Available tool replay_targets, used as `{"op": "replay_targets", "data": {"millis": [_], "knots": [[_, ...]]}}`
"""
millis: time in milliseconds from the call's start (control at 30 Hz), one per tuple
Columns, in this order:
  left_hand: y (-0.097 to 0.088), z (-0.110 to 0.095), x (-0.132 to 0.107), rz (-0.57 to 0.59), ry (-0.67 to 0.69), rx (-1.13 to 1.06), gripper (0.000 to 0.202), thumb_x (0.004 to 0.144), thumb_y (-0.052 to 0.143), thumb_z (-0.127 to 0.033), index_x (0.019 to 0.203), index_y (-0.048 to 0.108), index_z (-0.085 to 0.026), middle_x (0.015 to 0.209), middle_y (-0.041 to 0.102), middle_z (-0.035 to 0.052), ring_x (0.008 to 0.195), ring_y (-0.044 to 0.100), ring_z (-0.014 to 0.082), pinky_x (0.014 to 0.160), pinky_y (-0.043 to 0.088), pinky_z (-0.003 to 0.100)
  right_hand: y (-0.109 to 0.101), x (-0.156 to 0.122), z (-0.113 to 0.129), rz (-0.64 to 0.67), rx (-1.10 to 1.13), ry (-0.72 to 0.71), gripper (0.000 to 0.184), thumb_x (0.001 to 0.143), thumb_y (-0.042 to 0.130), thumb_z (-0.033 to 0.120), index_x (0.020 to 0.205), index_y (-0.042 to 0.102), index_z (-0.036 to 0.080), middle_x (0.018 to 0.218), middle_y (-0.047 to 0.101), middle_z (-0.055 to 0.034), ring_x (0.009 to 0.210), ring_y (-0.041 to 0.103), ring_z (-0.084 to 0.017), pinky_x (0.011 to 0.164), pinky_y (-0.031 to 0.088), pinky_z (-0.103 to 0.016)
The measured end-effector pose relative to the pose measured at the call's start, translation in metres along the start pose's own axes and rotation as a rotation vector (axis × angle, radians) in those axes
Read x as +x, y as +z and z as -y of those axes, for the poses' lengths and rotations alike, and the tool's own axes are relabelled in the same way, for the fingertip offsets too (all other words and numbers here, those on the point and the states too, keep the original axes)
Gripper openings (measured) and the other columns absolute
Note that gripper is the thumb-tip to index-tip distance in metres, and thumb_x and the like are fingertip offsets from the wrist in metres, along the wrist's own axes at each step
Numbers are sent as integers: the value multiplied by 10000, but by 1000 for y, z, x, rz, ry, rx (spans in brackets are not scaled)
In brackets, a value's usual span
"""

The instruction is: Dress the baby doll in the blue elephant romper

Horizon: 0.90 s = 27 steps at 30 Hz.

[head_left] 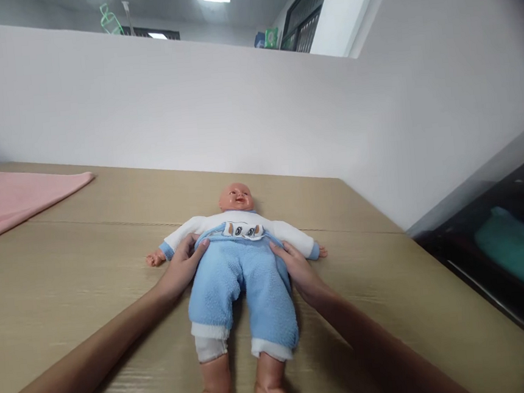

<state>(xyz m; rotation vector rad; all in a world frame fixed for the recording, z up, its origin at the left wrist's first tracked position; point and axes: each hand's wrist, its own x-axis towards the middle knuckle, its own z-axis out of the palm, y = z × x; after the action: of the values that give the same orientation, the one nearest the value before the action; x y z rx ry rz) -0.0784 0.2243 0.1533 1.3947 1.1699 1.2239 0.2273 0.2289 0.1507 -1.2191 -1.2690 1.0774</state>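
Observation:
A baby doll (237, 197) lies on its back on the table, head away from me and bare feet toward me. It wears a white top (288, 234) with blue cuffs and fluffy blue trousers (263, 282) with white hems. My left hand (185, 259) pinches the trousers' waistband at the doll's hip, thumb on top and the other fingers partly hidden. On the opposite hip, my right hand (296, 265) grips the waistband the same way. A patch with an animal face (244, 230) shows at the belly between my hands. A white layer peeks out below the hem nearer my left arm.
A pink cloth (18, 196) lies on the wooden table (90, 285) at the left. Behind the table rises a white partition wall (181, 112). To the right stands a black bin-like container (459, 252) with a teal item (521, 250) in it.

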Motion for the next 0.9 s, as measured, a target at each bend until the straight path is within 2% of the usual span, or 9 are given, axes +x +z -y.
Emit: {"op": "replay_targets", "data": {"millis": [100, 200, 267, 333, 433, 533, 667, 767, 900], "knots": [[9, 4, -7, -129, -101, -42, 402, 920, 744, -642, 1020, 684, -258, 1072, 738, 63, 1093, 669, 338, 969, 544, 433, 3, -5, -11, -39, 108, 95, 492, 843, 865, 668, 1144, 842, 279, 1332, 841, -122, 1342, 732, -423, 1252, 527, -565], [12, 6, -12, -165, -195, -68, 317, 851, 732, -546, 946, 679, -248, 1047, 756, 69, 1130, 671, 369, 988, 577, 481, 3, -5, -18, -38, 114, 92, 406, 787, 879, 669, 929, 808, 296, 1158, 863, -106, 1224, 766, -430, 1205, 565, -594], [13, 6, -14, -172, -236, -99, 323, 824, 741, -527, 970, 690, -243, 1049, 775, 68, 1150, 688, 378, 1023, 586, 505, 4, -4, -19, -46, 114, 92, 406, 769, 879, 682, 844, 774, 297, 1056, 856, -101, 1177, 773, -428, 1179, 584, -597], [14, 5, -14, -176, -244, -159, 389, 816, 766, -544, 1049, 715, -237, 1128, 804, 77, 1218, 703, 383, 1077, 580, 500, 5, -5, -18, -46, 146, 97, 414, 783, 884, 685, 881, 785, 296, 1071, 856, -107, 1191, 776, -421, 1187, 585, -587], [15, 1, -12, -175, -136, -195, 490, 854, 800, -625, 1133, 719, -230, 1230, 809, 98, 1286, 705, 380, 1096, 574, 459, 9, -7, -14, -9, 226, 96, 457, 834, 888, 688, 1054, 818, 293, 1247, 851, -123, 1279, 766, -405, 1233, 568, -553], [12, -3, -8, -109, -81, -220, 528, 884, 843, -654, 1179, 713, -236, 1269, 810, 95, 1276, 718, 371, 1058, 582, 433, 12, -4, -9, 33, 275, 86, 546, 826, 909, 708, 1171, 812, 296, 1376, 825, -107, 1374, 730, -389, 1286, 530, -539], [1, -6, 1, 58, -190, -398, 600, 786, 940, -665, 1167, 744, -245, 1135, 846, 96, 1220, 759, 391, 999, 614, 462, 11, 5, -4, 91, 301, 93, 615, 743, 947, 735, 1140, 809, 286, 1359, 833, -107, 1421, 699, -398, 1276, 539, -559], [-4, -7, 6, 64, -268, -421, 556, 705, 954, -677, 991, 745, -249, 991, 844, 101, 1174, 773, 424, 969, 632, 505, 9, 8, 1, 136, 311, 104, 591, 736, 932, 732, 1091, 812, 276, 1334, 836, -125, 1409, 703, -405, 1237, 566, -562], [-2, -11, 3, 59, -289, -339, 374, 792, 771, -606, 890, 706, -251, 891, 818, 110, 1110, 788, 437, 917, 661, 552, 8, 3, 9, 198, 321, 111, 452, 801, 901, 601, 1095, 811, 270, 1325, 839, -120, 1406, 705, -391, 1242, 552, -534]]}}
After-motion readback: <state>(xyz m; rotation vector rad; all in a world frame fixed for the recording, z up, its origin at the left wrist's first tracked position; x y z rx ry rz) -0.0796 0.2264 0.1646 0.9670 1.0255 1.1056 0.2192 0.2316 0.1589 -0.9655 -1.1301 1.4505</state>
